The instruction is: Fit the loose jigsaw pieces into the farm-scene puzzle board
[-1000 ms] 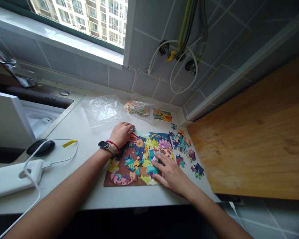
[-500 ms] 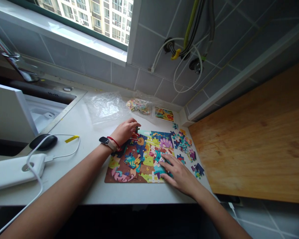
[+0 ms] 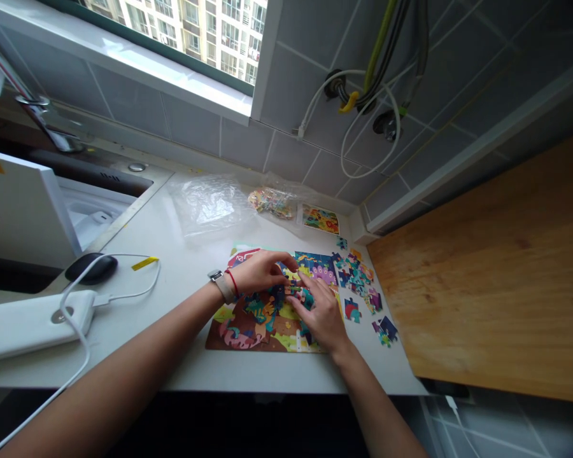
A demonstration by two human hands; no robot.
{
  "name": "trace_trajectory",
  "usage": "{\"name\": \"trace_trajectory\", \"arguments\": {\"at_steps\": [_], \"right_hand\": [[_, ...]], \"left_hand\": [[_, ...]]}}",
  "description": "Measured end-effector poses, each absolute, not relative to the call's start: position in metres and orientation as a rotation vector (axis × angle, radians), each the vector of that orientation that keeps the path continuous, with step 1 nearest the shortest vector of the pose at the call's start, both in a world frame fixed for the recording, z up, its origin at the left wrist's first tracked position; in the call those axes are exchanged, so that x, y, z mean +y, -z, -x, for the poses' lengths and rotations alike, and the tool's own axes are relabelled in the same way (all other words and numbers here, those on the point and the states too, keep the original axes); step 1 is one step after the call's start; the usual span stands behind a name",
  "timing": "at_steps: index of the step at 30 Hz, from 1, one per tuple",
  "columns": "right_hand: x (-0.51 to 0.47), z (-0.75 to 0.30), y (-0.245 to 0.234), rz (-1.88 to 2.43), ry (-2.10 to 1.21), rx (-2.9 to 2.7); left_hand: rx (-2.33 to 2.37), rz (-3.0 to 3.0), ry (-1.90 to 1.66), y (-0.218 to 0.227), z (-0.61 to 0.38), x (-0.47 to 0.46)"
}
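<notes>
Over the middle of a colourful jigsaw puzzle [image 3: 248, 337], my two hands meet. My left hand [image 3: 260, 270], wearing a watch and a red cord on its wrist, is curled with its fingertips at a small puzzle piece [image 3: 293, 289]. From the right, my right hand [image 3: 323, 312] has thumb and forefinger around the same piece, its other fingers bent over the picture. The hands hide much of the puzzle's centre. A few joined pieces [image 3: 260, 310] lie on top of the brown area. Loose puzzle pieces [image 3: 356, 275] are scattered to the right of the board.
Behind the puzzle are a clear plastic bag [image 3: 210, 207], bagged pieces [image 3: 274, 202] and a picture card [image 3: 321, 219]. On the left lie a black mouse [image 3: 91, 270], a white power strip [image 3: 38, 324] and its cable. A wooden panel [image 3: 496, 273] bounds the right side.
My left hand has moved right and nearer from the puzzle's upper left to its middle. My right hand has shifted left and up, its spread fingers now drawn in around a piece.
</notes>
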State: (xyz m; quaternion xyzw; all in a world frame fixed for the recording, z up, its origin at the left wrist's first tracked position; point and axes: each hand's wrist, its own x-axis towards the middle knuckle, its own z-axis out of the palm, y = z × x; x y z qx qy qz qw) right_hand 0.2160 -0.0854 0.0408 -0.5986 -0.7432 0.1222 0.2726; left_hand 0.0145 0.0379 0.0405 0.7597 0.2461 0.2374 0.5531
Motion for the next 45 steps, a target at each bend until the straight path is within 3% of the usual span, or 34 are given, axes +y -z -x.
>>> {"name": "trace_trajectory", "arguments": {"at_steps": [7,15,25,38,45], "right_hand": [[-0.086,-0.227,-0.039,1.6,-0.501,-1.863],[-0.076,-0.229,-0.035,1.762,-0.614,-1.788],[-0.065,-0.223,-0.04,1.886,-0.686,-1.795],[-0.052,-0.213,-0.054,2.044,-0.744,-1.801],[-0.043,-0.204,-0.053,2.186,-0.548,-1.928]], "left_hand": [[0.587,-1.868,-0.579,-0.039,-0.016,0.037],[0.817,-2.508,-0.598,-0.026,-0.006,0.048],[0.978,-2.49,-0.271,-0.024,-0.001,0.053],[1.016,-2.46,-0.23,-0.026,0.0,0.057],[1.026,-2.445,-0.218,-0.027,0.003,0.06]]}}
